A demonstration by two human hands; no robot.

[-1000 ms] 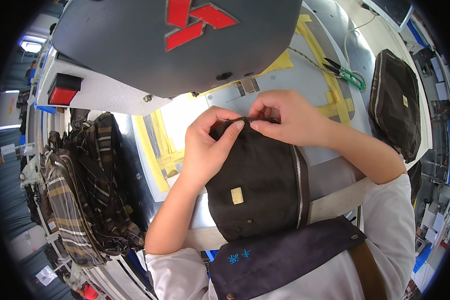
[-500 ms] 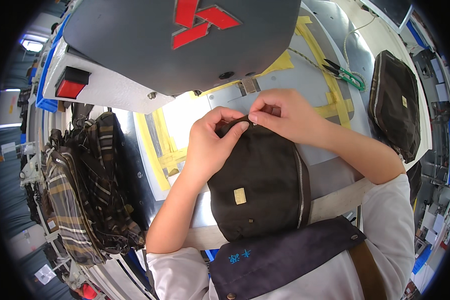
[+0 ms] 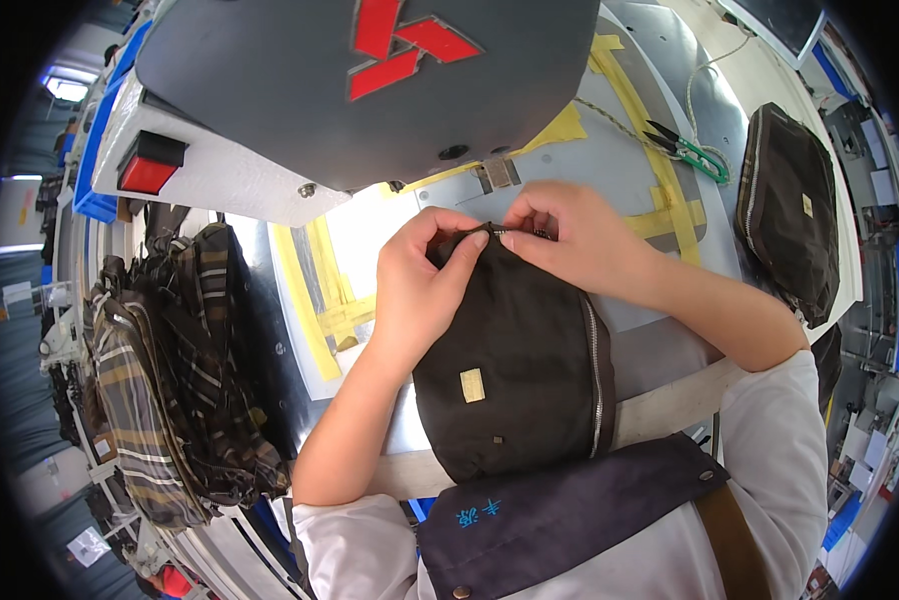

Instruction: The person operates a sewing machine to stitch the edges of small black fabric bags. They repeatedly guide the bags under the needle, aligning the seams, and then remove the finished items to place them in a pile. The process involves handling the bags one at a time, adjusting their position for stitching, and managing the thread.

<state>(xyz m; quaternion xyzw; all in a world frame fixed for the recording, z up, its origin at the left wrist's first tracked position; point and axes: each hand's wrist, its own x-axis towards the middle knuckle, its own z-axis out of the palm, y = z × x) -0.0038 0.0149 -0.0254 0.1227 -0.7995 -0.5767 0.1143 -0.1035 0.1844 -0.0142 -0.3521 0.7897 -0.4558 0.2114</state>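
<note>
A dark brown fabric bag piece (image 3: 530, 360) lies in front of me, its near end resting at the work apron. It carries a small cream patch and a metal zipper (image 3: 599, 380) along its right side. My left hand (image 3: 425, 280) pinches the far edge of the bag piece between thumb and fingers. Close beside it, my right hand (image 3: 575, 240) is closed on the same edge, and a short dark strip with metal teeth shows between its thumb and fingers. The fingertips of the two hands nearly meet there.
A sewing machine's dark head (image 3: 370, 100) with a red emblem overhangs the far side. Green-handled thread snips (image 3: 705, 160) lie right on the taped plate. A similar brown bag (image 3: 792, 210) sits far right. Plaid backpacks (image 3: 150, 400) hang at left.
My right hand has shifted slightly right along the edge, and more of the toothed strip shows in its fingers. The bag piece has moved slightly left.
</note>
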